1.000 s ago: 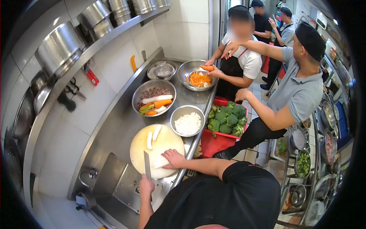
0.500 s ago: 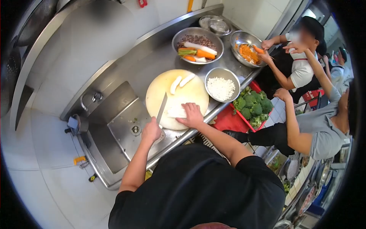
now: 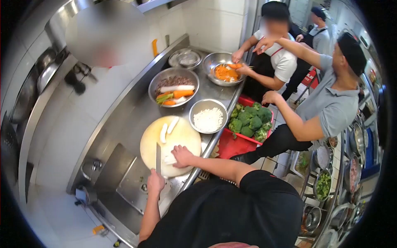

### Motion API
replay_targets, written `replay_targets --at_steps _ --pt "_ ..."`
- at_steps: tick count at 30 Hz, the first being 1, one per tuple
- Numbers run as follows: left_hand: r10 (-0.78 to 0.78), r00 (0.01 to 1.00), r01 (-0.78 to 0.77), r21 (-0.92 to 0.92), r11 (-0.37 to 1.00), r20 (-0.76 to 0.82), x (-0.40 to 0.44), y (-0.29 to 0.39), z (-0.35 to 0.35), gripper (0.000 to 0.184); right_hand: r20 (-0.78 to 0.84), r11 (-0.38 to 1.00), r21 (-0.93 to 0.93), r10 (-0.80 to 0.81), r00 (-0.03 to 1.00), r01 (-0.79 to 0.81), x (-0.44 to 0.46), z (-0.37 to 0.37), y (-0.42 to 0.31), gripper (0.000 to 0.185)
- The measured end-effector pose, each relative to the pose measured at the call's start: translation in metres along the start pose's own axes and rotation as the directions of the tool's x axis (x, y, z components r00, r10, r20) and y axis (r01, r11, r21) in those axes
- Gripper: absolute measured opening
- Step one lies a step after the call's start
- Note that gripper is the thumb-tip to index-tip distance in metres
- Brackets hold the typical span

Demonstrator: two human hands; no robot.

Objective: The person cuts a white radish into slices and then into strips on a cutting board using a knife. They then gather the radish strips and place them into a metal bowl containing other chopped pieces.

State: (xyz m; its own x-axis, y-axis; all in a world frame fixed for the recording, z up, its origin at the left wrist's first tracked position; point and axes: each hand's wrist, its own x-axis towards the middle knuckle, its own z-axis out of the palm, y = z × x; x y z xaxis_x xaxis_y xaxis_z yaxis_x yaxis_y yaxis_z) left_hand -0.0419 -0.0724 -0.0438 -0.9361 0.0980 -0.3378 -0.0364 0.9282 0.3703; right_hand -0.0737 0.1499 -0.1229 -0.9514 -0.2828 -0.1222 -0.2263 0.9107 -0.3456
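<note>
My left hand (image 3: 156, 181) is wrapped round the handle of a kitchen knife (image 3: 158, 157), its blade pointing away from me over a round cutting board (image 3: 188, 133). On the board, my right hand (image 3: 182, 156) presses down on cut white vegetable (image 3: 169, 159), fingertips toward the blade, covering part of it. The blade stands just left of these pieces. Two long peeled pieces of white vegetable (image 3: 163, 132) lie farther back on the board. Beyond it is a metal bowl (image 3: 225, 110) of small white dice (image 3: 208, 120).
Behind stand a bowl (image 3: 151, 85) with carrots and reddish-brown bits, and stacked metal bowls (image 3: 173, 60). A sink (image 3: 111, 169) is at left. Broccoli (image 3: 250, 120) fills a red crate at right. One co-worker holds a carrot over a bowl (image 3: 210, 62); another reaches across beside them.
The view has turned and shifted, so the counter sits lower and farther left. The knife has moved nearer my right hand, which stays on the white vegetable.
</note>
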Motion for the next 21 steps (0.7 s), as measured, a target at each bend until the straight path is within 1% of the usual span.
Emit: replay_targets --at_steps 2,4,5,6,7,9,12,15,18,21 --pt "0.02 0.999 -0.021 -0.023 1.0 -0.038 0.004 -0.014 0.007 0.038 0.0 1.0 -0.002 -0.013 1.0 0.013 0.0 0.005 0.0 0.073" --pt "0.018 0.997 -0.021 -0.039 0.999 -0.075 -0.001 -0.012 0.005 0.036 -0.034 0.999 -0.016 -0.037 0.999 0.037 -0.001 0.012 0.003 0.076" --pt "0.014 0.996 -0.018 -0.039 0.999 -0.091 -0.005 -0.013 0.004 0.035 -0.011 0.998 -0.053 -0.02 1.0 0.019 0.0 0.017 0.002 0.079" --pt "-0.012 0.997 0.009 -0.034 0.999 -0.077 -0.008 -0.014 0.005 0.034 -0.04 0.997 -0.076 0.009 0.999 -0.012 -0.006 0.011 -0.004 0.08" --pt "-0.031 0.997 0.03 -0.029 0.999 -0.068 -0.008 -0.013 0.006 0.034 0.001 0.995 -0.098 0.019 1.0 -0.019 -0.008 0.004 -0.01 0.079" --pt "-0.092 0.996 0.092 0.06 0.994 0.002 -0.01 -0.002 0.01 0.034 -0.01 0.989 -0.145 0.017 1.0 -0.019 -0.011 0.009 -0.016 0.078" --pt "-0.044 0.998 0.041 0.074 0.996 0.039 -0.02 0.024 0.015 0.033 -0.095 0.982 -0.191 -0.012 0.995 -0.006 -0.015 0.012 -0.016 0.079" --pt "-0.024 0.993 0.014 0.095 0.995 0.113 -0.015 0.029 0.012 0.032 -0.038 0.99 -0.139 0.025 0.999 -0.031 -0.013 0.009 -0.016 0.079" --pt "-0.055 0.996 0.053 0.032 0.998 0.064 -0.017 0.022 0.003 0.031 -0.015 0.992 -0.123 0.01 1.0 -0.012 -0.013 0.004 -0.011 0.082" --pt "-0.071 0.996 0.069 0.034 0.997 0.05 -0.015 0.016 0.004 0.028 -0.021 0.991 -0.136 -0.011 1.0 0.008 -0.014 0.006 -0.008 0.083"
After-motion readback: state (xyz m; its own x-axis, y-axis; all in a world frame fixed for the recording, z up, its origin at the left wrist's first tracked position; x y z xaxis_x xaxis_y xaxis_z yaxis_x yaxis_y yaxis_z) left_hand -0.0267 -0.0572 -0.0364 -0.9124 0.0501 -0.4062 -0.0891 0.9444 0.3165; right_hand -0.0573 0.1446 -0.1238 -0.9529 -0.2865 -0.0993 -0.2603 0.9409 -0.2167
